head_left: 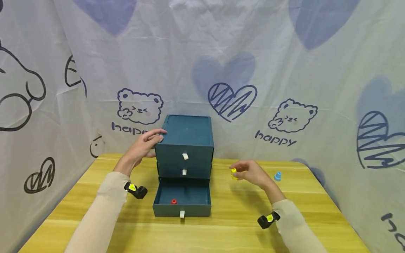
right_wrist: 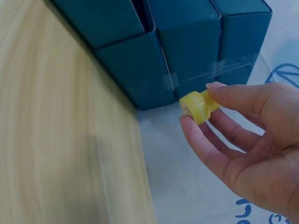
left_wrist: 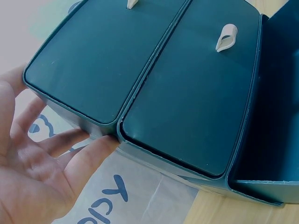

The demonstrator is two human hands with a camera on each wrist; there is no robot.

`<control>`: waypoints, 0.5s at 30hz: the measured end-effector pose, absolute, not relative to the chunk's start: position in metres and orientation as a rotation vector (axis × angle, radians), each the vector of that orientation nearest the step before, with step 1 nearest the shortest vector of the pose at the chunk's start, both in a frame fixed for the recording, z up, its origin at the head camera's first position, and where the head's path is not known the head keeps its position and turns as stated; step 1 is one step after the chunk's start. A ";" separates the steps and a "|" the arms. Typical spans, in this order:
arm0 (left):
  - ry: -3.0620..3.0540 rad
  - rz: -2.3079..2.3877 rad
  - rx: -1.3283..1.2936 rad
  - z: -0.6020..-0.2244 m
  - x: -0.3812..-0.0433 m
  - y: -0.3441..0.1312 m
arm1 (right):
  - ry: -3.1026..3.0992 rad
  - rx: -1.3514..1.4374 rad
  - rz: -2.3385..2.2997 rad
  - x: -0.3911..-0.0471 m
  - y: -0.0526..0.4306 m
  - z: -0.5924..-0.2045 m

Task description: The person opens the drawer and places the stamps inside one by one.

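Note:
A dark teal drawer cabinet (head_left: 184, 160) stands on the table, its bottom drawer (head_left: 181, 209) pulled out and the two above closed. My left hand (head_left: 142, 147) rests against the cabinet's upper left side; in the left wrist view its fingers (left_wrist: 96, 149) are extended along that side. To the right of the cabinet, my right hand (head_left: 251, 173) pinches a small yellow stamp (head_left: 234, 174) between thumb and fingertips. The right wrist view shows the yellow stamp (right_wrist: 196, 107) with its patterned round face turned outward. Inside the open drawer, near its front, sits a small red piece (head_left: 174, 201).
A light blue stamp (head_left: 277, 176) stands on the wooden table (head_left: 240, 228), right of my right hand. White loop tabs (head_left: 185, 156) serve as drawer pulls. Behind the table hangs a pale printed curtain (head_left: 186, 73), close to the cabinet's back.

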State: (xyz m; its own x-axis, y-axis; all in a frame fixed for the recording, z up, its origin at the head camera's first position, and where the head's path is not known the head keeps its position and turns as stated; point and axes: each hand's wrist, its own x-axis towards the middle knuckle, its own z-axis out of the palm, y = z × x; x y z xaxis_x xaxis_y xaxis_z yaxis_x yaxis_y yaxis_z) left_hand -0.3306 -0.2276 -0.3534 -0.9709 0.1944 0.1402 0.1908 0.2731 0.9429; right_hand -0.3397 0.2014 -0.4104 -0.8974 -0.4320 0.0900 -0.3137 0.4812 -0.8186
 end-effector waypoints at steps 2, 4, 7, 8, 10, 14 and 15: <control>2.501 1.854 0.380 -0.354 -0.332 -0.228 | 2.593 -0.681 -1.375 -0.338 0.199 -0.410; 2.496 1.856 0.373 -0.354 -0.332 -0.228 | 2.591 -0.710 -1.361 -0.337 0.197 -0.409; 2.489 1.857 0.368 -0.353 -0.332 -0.228 | 2.586 -0.739 -1.343 -0.336 0.193 -0.408; 2.486 1.858 0.366 -0.353 -0.332 -0.228 | 2.584 -0.738 -1.342 -0.335 0.192 -0.408; 2.484 1.858 0.372 -0.352 -0.331 -0.227 | 2.581 -0.724 -1.338 -0.334 0.189 -0.407; 2.480 1.860 0.381 -0.351 -0.331 -0.226 | 2.554 -0.730 -1.355 -0.328 0.183 -0.404; 2.481 1.858 0.384 -0.351 -0.331 -0.226 | 2.545 -0.744 -1.358 -0.327 0.182 -0.404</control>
State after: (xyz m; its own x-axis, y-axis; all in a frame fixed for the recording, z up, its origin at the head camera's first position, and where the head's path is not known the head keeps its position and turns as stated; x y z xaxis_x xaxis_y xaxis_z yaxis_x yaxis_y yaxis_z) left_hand -0.3312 -0.2265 -0.3513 -0.9697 0.2059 0.1319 0.1844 0.2619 0.9473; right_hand -0.3272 0.1818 -0.4038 -0.8627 -0.4979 0.0880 -0.3504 0.4633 -0.8140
